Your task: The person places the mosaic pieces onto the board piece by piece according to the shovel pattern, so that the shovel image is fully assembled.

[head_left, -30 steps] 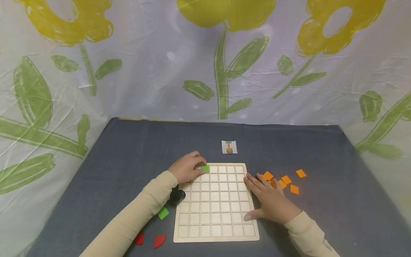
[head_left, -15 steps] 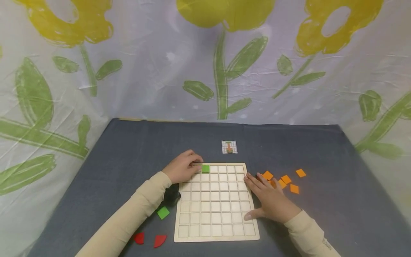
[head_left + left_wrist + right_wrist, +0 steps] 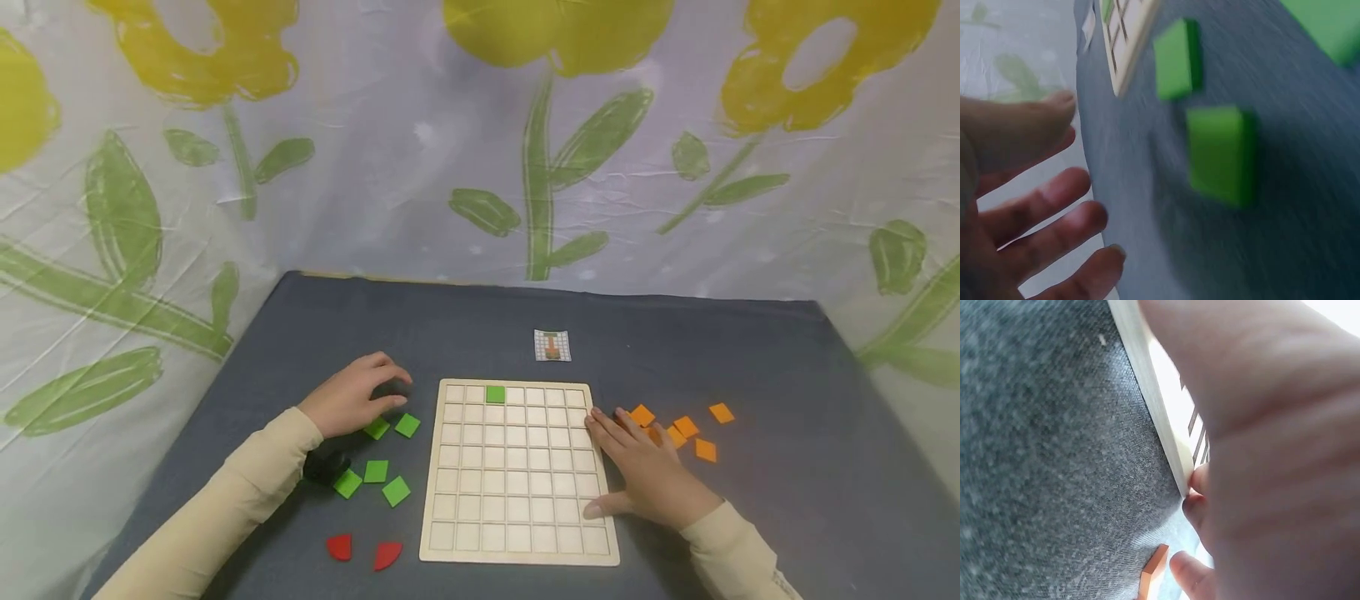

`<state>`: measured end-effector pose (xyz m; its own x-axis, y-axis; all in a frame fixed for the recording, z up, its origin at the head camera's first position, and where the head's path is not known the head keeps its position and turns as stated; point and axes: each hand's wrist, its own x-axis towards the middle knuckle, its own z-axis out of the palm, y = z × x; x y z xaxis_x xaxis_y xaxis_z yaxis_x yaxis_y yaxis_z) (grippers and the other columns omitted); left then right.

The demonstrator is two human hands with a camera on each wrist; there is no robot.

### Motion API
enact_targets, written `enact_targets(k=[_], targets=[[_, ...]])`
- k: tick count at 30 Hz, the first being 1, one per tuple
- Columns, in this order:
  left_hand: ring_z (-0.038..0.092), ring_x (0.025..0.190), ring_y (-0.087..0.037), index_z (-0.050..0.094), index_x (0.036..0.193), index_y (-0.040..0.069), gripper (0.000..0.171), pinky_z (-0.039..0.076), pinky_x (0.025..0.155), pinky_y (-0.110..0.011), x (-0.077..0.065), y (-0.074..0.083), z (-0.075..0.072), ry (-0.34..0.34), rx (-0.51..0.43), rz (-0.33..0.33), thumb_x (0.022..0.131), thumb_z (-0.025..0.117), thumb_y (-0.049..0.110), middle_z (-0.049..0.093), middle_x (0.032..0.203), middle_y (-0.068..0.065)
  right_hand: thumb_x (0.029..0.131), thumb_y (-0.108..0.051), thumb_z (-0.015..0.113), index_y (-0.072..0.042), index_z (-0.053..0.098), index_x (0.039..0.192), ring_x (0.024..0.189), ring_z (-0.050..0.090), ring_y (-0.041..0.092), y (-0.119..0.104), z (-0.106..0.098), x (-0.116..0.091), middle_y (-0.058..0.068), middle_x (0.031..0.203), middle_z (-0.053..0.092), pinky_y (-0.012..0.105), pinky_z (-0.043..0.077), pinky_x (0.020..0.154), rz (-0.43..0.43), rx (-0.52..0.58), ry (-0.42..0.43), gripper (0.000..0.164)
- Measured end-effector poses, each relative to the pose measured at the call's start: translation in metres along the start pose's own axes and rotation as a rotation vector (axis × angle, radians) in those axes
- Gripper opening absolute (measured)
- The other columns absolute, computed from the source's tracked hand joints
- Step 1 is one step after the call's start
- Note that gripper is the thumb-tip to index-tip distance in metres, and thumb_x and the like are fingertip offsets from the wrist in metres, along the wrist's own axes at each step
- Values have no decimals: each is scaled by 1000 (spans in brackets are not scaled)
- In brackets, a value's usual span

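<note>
A wooden grid board [image 3: 519, 475] lies on the dark table, with one green square tile [image 3: 496, 394] in its far row, third cell from the left. My left hand [image 3: 356, 396] hovers left of the board above loose green tiles [image 3: 407, 426]. In the left wrist view its fingers are spread and loosely bent, holding nothing, with two green tiles [image 3: 1213, 153] close by. My right hand [image 3: 648, 471] rests on the board's right edge, fingers extended and thumb on the rim. In the right wrist view the fingers touch the board's edge [image 3: 1154, 403].
Orange tiles [image 3: 706, 451] lie scattered right of the board, some partly behind my right hand. Two red quarter-round pieces [image 3: 387, 555] sit at the front left. Behind the board is a small pattern card [image 3: 552, 345]. A flowered cloth [image 3: 375, 167] hangs behind the table.
My left hand has left the green tile on the board and moved left over the loose green tiles. My right hand stays on the board's edge. The head view has shifted slightly.
</note>
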<state>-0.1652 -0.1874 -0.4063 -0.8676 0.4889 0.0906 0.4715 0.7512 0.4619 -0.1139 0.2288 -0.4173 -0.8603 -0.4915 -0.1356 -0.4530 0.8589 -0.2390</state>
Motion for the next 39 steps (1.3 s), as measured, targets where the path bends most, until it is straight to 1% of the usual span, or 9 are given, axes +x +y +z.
enact_targets(k=[4,9,15,19,27,29,31,34,39], targets=[[57,84,-17,65,116,11,32,48,70,-32,-18,-6,-3,-38,28,-7,87,72,22,59,104,-4,64,-74,65,-10,30,151,143,20,41,-1,-1,-2,8,156,28,73,14,102,0,14,-1,114],[53,81,-10,64,116,13,37,48,69,-31,-33,-11,5,-41,62,-56,84,75,29,57,97,1,65,-74,65,-10,29,151,143,21,40,-1,-1,-2,8,157,27,72,15,102,-9,22,4,113],[55,83,-13,62,113,7,44,50,70,-33,-32,-13,17,-3,80,-73,80,78,31,56,97,-2,66,-73,65,-10,29,151,143,21,41,1,0,-4,8,156,28,73,16,102,-11,15,14,112],[53,79,-13,62,105,5,41,49,68,-33,-30,-13,20,8,94,-86,78,80,29,54,92,-2,66,-72,66,-10,28,152,144,18,41,1,0,-4,8,157,26,73,15,102,-15,32,9,112],[43,68,-11,57,93,7,35,39,61,-29,-33,-12,18,-19,33,-210,77,81,29,48,78,0,68,-72,64,-10,26,152,144,16,41,-1,1,-4,8,157,25,73,15,102,-30,51,1,111],[43,67,-11,57,90,8,33,38,60,-28,-34,-12,18,-14,34,-207,77,81,28,48,77,0,68,-71,65,-11,26,152,144,16,40,-1,2,-3,8,158,24,73,15,103,-29,53,0,111],[43,67,-10,57,90,9,31,38,59,-27,-34,-13,17,-10,42,-186,78,80,26,48,77,1,68,-71,65,-11,26,152,144,15,40,0,2,-3,8,158,24,73,15,102,-28,49,-2,111],[44,68,-8,59,90,10,28,40,60,-26,-35,-13,15,-10,61,-156,78,80,24,50,78,3,68,-72,64,-10,26,152,144,16,41,-1,1,-3,8,158,24,73,16,102,-29,42,-4,111],[48,70,-7,62,92,11,25,44,61,-28,-32,-12,12,-22,113,-129,79,79,24,53,81,4,69,-71,63,-10,26,152,144,15,41,1,0,-4,8,158,24,73,17,102,-26,42,-8,110]])
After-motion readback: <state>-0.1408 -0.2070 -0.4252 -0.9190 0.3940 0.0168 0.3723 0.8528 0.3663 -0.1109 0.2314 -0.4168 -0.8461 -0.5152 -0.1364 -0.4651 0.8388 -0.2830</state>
